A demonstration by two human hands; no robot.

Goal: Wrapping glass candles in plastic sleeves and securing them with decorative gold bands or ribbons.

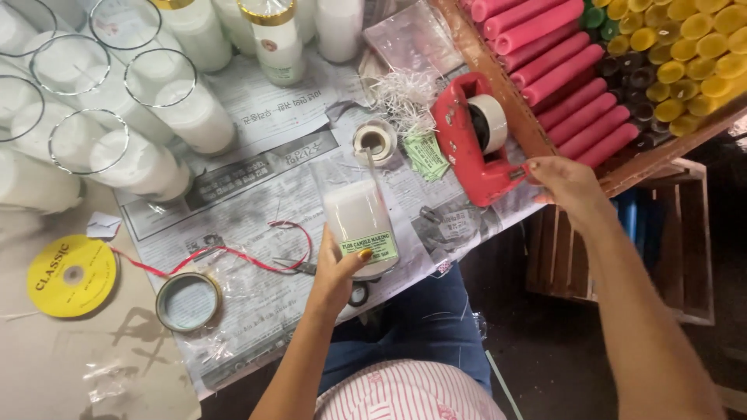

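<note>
My left hand [336,272] grips a white pillar candle [359,222] wrapped in clear cellophane, with a green label near its base, held upright over the newspaper. My right hand [566,183] reaches to the red tape dispenser [471,144] and touches its front end by the cutter, fingers pinched there. A roll of clear tape [490,123] sits in the dispenser. Whether tape is between the fingers cannot be told.
Newspaper [257,194] covers the table. Several glass jar candles [167,105] stand at the back left. A yellow ribbon spool [71,275], red ribbon [226,253], a tape ring [187,301], scissors [342,284] and a small tape roll [375,141] lie around. Pink candles [572,85] and yellow ones [692,54] fill a wooden tray.
</note>
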